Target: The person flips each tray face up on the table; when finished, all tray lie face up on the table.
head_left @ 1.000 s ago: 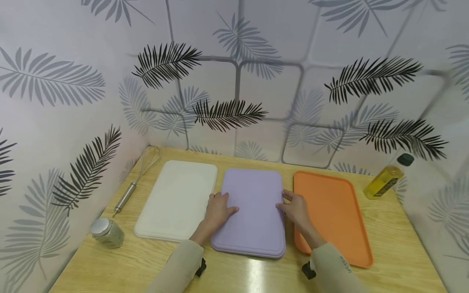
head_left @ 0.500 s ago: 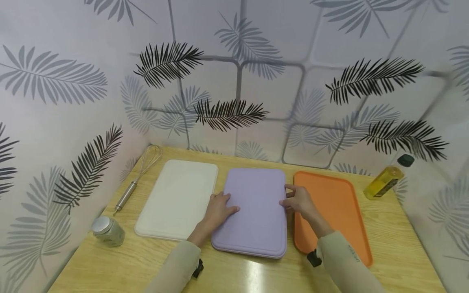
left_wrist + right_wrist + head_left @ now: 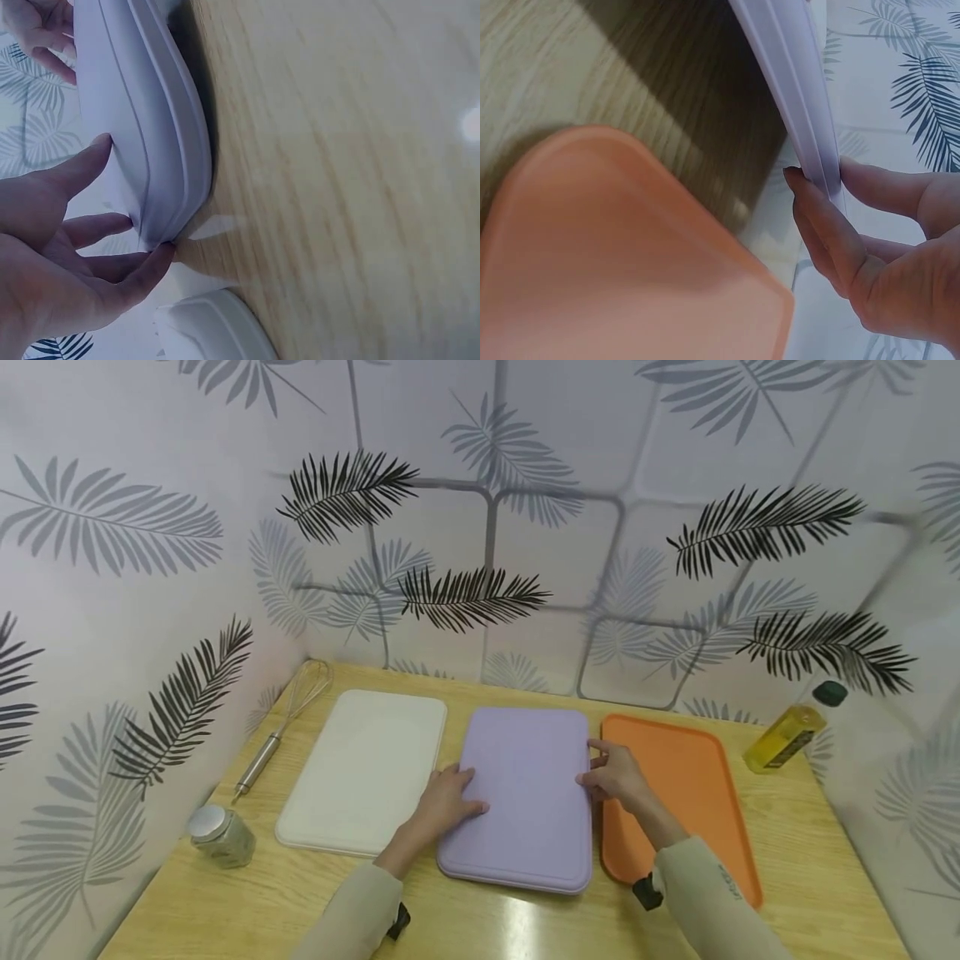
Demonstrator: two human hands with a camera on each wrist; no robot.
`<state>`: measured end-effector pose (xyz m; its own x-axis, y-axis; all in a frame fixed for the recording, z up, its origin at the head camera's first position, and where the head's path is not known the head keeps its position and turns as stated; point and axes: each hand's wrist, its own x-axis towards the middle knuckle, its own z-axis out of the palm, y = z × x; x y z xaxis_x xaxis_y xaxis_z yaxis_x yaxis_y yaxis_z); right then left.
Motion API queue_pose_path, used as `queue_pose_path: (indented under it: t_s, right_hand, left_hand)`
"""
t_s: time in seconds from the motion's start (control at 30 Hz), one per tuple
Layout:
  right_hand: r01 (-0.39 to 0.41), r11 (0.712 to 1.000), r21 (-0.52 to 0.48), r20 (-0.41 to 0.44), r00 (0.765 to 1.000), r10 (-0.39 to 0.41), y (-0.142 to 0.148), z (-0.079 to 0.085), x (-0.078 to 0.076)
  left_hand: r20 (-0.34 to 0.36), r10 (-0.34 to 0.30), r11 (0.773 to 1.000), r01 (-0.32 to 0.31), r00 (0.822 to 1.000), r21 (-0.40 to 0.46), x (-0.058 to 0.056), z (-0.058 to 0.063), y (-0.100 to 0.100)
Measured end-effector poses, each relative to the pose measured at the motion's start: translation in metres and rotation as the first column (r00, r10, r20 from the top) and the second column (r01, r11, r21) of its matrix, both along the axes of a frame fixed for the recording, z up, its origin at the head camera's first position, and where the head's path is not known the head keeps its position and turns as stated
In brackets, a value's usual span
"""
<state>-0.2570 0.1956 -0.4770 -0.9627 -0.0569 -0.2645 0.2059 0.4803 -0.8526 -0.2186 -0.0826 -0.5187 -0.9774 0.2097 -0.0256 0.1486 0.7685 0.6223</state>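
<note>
2 hands hold a purple tray (image 3: pixel 528 802) by its sides, between a white tray (image 3: pixel 363 768) and an orange tray (image 3: pixel 675 793).
The left hand (image 3: pixel 441 803) pinches the left edge, thumb on the upper face and fingertips against the rim; the right hand (image 3: pixel 617 775) grips the right edge, fingers curled beneath and thumb on top. The purple tray is at the middle of the wood-grain bench (image 3: pixel 300 902), a dark shadow beside its right edge. A whisk (image 3: pixel 276 737) and a lidded jar (image 3: pixel 223 837) are left of the white tray; a bottle of yellow liquid (image 3: pixel 786 739) stands right of the orange tray.
</note>
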Motion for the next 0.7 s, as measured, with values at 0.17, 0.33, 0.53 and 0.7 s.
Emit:
queue_pose_path:
  t_s: [0.17,0.33,0.53,0.7]
  right_hand:
    - [-0.009,1.0,-0.012,-0.009,1.0,0.009,0.001,0.005,-0.002]
    - [-0.023,1.0,-0.007,-0.016,1.0,0.023,0.001,0.007,-0.001]
    - [-0.016,1.0,-0.006,-0.02,1.0,0.016,0.002,0.01,-0.003]
    - [-0.014,1.0,0.01,-0.028,1.0,0.014,0.004,0.012,-0.005]
  left_hand:
    - [0.034,-0.009,1.0,0.008,0.999,0.018,0.008,0.002,-0.001]
    - [0.057,-0.038,0.998,0.035,0.998,0.052,0.023,0.003,-0.005]
    - [0.076,-0.081,0.995,0.076,0.994,0.066,0.04,0.004,-0.008]
    - [0.097,-0.106,0.994,0.102,0.99,0.041,0.048,0.005,-0.008]
